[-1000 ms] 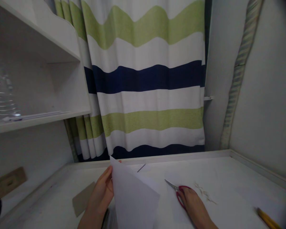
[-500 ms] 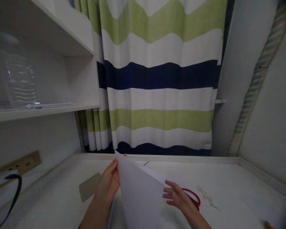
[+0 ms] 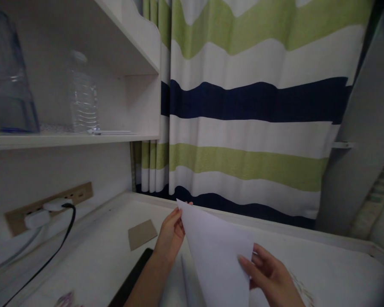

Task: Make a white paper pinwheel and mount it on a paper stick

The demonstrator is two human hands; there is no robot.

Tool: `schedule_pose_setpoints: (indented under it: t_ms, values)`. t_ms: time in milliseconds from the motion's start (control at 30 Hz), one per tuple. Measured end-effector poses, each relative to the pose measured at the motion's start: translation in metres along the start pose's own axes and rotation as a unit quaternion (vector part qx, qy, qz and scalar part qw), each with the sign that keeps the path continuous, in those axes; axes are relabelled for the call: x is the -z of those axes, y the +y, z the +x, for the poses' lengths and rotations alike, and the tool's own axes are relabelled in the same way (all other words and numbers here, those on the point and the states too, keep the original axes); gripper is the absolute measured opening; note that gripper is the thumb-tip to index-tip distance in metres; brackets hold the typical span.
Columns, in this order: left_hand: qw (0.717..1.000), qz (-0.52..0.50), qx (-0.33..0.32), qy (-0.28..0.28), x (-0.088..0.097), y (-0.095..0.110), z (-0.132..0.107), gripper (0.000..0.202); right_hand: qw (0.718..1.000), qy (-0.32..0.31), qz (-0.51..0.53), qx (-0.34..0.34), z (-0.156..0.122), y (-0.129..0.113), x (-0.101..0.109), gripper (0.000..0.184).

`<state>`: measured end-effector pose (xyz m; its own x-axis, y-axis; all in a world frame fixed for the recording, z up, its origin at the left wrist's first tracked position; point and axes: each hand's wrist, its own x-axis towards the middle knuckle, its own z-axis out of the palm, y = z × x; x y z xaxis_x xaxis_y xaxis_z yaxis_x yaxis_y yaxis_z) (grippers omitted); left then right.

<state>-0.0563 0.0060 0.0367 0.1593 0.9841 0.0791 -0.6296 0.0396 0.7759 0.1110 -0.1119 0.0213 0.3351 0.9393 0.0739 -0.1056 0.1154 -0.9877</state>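
Observation:
A white sheet of paper (image 3: 216, 256) is held up at a slant over the desk between my two hands. My left hand (image 3: 172, 233) pinches its upper left edge near the corner. On the other side, my right hand (image 3: 269, 270) grips the right edge, thumb on the near face and fingers behind. Beneath the paper, a thin pale edge (image 3: 184, 277) of something flat shows, its kind unclear. A black flat object (image 3: 132, 279) lies partly hidden under my left forearm.
A grey-brown card (image 3: 142, 234) lies on the white desk (image 3: 105, 238) to the left. Plugs with cords fill a wall socket strip (image 3: 83, 192). Above, a shelf (image 3: 115, 138) carries a clear plastic bottle (image 3: 84, 100) and a larger bluish container (image 3: 9, 81). A striped curtain (image 3: 243, 132) hangs behind.
My view has turned left, bringing the plugs and black object into sight. My right hand has closed from spread fingers onto the paper's right edge. The red scissor handle is no longer visible.

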Motion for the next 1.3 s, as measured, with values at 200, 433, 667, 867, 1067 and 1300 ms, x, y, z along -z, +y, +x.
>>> schedule_pose_setpoints:
  t_ms: [200, 433, 667, 867, 1067, 1300]
  values:
    - [0.989, 0.103, -0.097, 0.053, 0.009, 0.010, -0.002, 0.005, 0.999, -0.037, -0.022, -0.021, 0.000, 0.001, 0.006, 0.031]
    - [0.948, 0.215, -0.204, 0.120, 0.011, 0.013, -0.011, 0.005, 0.997, -0.063, -0.014, -0.032, -0.005, -0.001, 0.002, 0.033]
    - [0.952, 0.283, -0.106, -0.049, -0.005, 0.002, -0.016, 0.031, 1.000, 0.015, 0.002, 0.003, -0.005, -0.001, 0.005, 0.039]
    - [0.915, 0.372, -0.099, -0.121, -0.011, -0.012, -0.030, 0.037, 0.999, 0.037, 0.005, 0.001, -0.006, -0.008, 0.007, 0.040]
    - [0.888, 0.429, -0.156, -0.057, -0.006, -0.012, -0.024, 0.035, 1.000, 0.007, -0.030, -0.004, -0.005, -0.010, 0.013, 0.029]
    - [0.877, 0.446, -0.179, -0.034, -0.007, -0.019, -0.024, 0.033, 0.993, -0.048, -0.085, 0.059, -0.008, -0.016, 0.008, 0.022]
